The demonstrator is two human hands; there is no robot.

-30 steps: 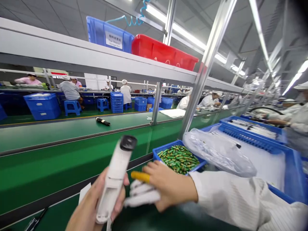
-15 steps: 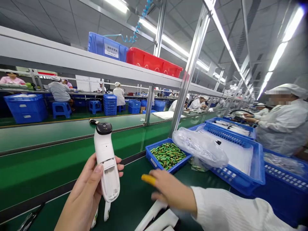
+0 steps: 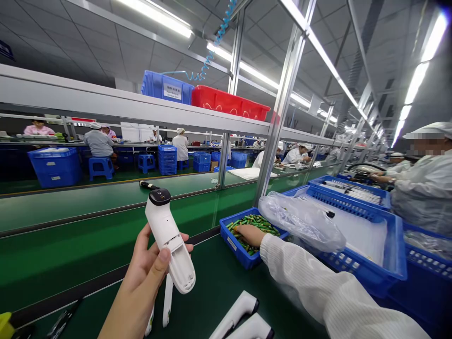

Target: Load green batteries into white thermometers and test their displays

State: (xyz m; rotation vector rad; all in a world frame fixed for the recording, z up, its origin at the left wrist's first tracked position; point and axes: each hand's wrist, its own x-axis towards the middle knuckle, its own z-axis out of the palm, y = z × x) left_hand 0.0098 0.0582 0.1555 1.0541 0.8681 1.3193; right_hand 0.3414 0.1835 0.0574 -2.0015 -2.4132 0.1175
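In my left hand [image 3: 150, 268] is a white handheld infrared thermometer [image 3: 164, 221] with a black head. Its open battery compartment [image 3: 181, 263] faces me and looks empty; my thumb presses the side while fingers wrap behind. My right hand [image 3: 251, 234] reaches down into a blue bin [image 3: 243, 259] of green batteries [image 3: 259, 220]. A yellow covering shows at one fingertip; the other fingertips are hidden, so I cannot see whether they hold a battery. More white thermometer bodies [image 3: 236, 313] lie on the green bench below, and other white parts [image 3: 168, 301] sit behind my left hand.
A clear plastic bag [image 3: 300, 221] rests across a large blue crate [image 3: 399, 249] on the right. A metal post [image 3: 278, 113] rises behind the battery bin. Overhead, a shelf holds a red bin [image 3: 229, 102]. A co-worker [image 3: 423, 188] stands at the far right.
My right hand has moved from above the bench forward into the battery bin. The thermometer in my left hand leans more, and the view has shifted slightly.
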